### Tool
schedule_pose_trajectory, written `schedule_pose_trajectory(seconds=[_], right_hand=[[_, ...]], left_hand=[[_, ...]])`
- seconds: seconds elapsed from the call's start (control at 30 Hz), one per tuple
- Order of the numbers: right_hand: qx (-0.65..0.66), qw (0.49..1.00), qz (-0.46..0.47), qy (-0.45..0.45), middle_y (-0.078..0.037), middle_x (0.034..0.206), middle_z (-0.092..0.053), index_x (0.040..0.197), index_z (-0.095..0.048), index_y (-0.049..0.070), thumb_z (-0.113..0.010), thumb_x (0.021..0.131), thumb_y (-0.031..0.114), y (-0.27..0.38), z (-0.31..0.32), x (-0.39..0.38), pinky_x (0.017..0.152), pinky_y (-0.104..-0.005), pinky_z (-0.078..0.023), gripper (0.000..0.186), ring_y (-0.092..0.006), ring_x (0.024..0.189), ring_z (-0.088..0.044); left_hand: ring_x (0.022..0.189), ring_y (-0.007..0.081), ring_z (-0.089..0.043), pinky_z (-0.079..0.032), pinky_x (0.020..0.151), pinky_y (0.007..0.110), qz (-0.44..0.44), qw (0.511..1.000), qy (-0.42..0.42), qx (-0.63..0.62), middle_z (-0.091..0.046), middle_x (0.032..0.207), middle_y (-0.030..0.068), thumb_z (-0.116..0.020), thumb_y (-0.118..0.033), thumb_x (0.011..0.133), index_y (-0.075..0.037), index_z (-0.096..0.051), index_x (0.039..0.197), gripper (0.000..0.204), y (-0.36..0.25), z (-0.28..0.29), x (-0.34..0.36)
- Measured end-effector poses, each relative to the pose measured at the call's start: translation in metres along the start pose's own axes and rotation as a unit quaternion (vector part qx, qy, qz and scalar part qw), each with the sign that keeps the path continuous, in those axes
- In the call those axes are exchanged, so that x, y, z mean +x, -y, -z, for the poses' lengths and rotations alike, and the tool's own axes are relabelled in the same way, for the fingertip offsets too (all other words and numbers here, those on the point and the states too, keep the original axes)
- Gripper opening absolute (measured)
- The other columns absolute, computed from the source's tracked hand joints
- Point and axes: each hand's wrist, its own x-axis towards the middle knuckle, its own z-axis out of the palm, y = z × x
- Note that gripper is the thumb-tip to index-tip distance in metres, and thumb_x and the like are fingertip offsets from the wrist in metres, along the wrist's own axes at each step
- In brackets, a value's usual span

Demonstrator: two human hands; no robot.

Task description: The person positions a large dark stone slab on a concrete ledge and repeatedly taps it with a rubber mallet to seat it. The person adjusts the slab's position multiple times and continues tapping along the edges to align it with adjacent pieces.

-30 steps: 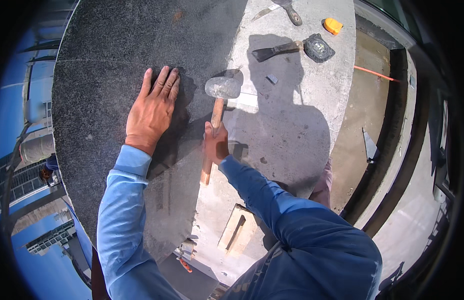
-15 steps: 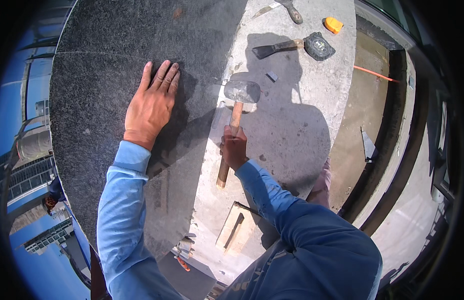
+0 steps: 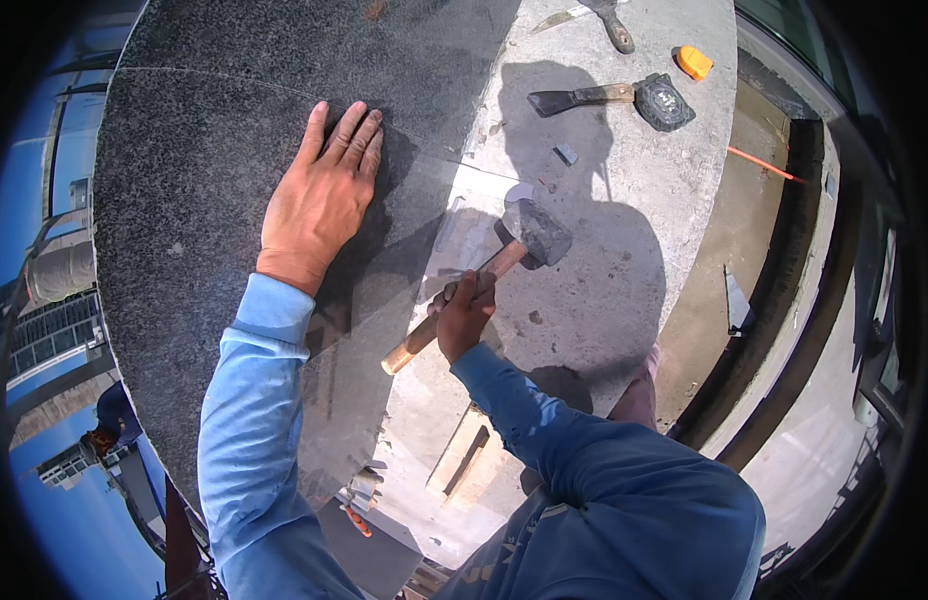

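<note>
My left hand [image 3: 322, 205] rests flat on a dark, speckled stone slab [image 3: 194, 260], its fingers a little apart, just past a thin joint line that crosses the slab. My right hand [image 3: 466, 318] is wrapped around the wooden handle of a mallet [image 3: 539, 238] with a dark grey head. The mallet lies at a slant: its head is to the upper right, over the pale concrete ledge [image 3: 624, 270], and its handle end points to the lower left by the slab's edge. Whether the head touches the concrete I cannot tell.
Farther along the ledge are a scraper [image 3: 574, 98], a dark tape measure [image 3: 664, 102], a yellow tape measure [image 3: 695, 63] and another scraper [image 3: 614, 25]. A wooden float [image 3: 462, 458] lies near my body. A recessed channel with an orange line [image 3: 767, 163] runs along the right.
The mallet has turned in my right hand's grip, its head swinging right and the handle end left. My left hand stays on the slab; the whole view has shifted slightly.
</note>
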Motion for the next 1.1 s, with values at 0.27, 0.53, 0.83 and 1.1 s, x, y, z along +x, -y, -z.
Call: schedule_pose_trajectory(seconds=[0.27, 0.53, 0.83, 1.1], right_hand=[[-0.246, 0.956, -0.023, 0.159, 0.001, 0.063, -0.044, 0.096, -0.042, 0.011, -0.053, 0.106, 0.037, 0.047, 0.039, 0.054, 0.042, -0.0306, -0.041, 0.030, -0.0110, 0.046, -0.044], [-0.061, 0.993, -0.070, 0.077, -0.002, 0.065, -0.044, 0.089, -0.042, 0.015, -0.040, 0.107, 0.053, 0.088, 0.061, 0.031, 0.044, -0.0317, -0.041, 0.041, -0.0135, 0.047, -0.044], [-0.120, 0.971, -0.196, 0.070, 0.001, 0.063, -0.041, 0.090, -0.042, 0.016, -0.045, 0.103, 0.058, 0.030, 0.001, 0.039, 0.045, -0.0327, -0.040, 0.044, -0.0135, 0.048, -0.044], [-0.107, 0.992, -0.043, 0.052, 0.001, 0.062, -0.042, 0.090, -0.041, 0.014, -0.046, 0.105, 0.052, 0.018, -0.005, 0.014, 0.043, -0.0299, -0.037, 0.041, -0.0116, 0.047, -0.043]], left_hand=[[0.151, 0.0150, -0.029, -0.016, 0.128, 0.045, 0.009, 1.000, 0.017, -0.004, -0.043, 0.158, -0.0038, -0.043, -0.032, 0.106, -0.017, -0.052, 0.146, 0.044, 0.001, 0.006, 0.005], [0.150, 0.0151, -0.030, -0.015, 0.128, 0.045, 0.015, 1.000, -0.002, -0.024, -0.046, 0.156, -0.0026, -0.043, -0.031, 0.105, -0.014, -0.056, 0.142, 0.043, -0.002, 0.003, 0.006], [0.149, 0.0154, -0.033, -0.016, 0.128, 0.046, 0.017, 0.999, -0.021, -0.028, -0.048, 0.154, -0.0015, -0.044, -0.028, 0.104, -0.012, -0.059, 0.139, 0.041, -0.003, -0.002, 0.008], [0.148, 0.0160, -0.036, -0.016, 0.128, 0.046, 0.018, 0.999, -0.026, -0.035, -0.051, 0.152, 0.0001, -0.046, -0.026, 0.102, -0.010, -0.060, 0.138, 0.041, -0.001, -0.001, 0.008]])
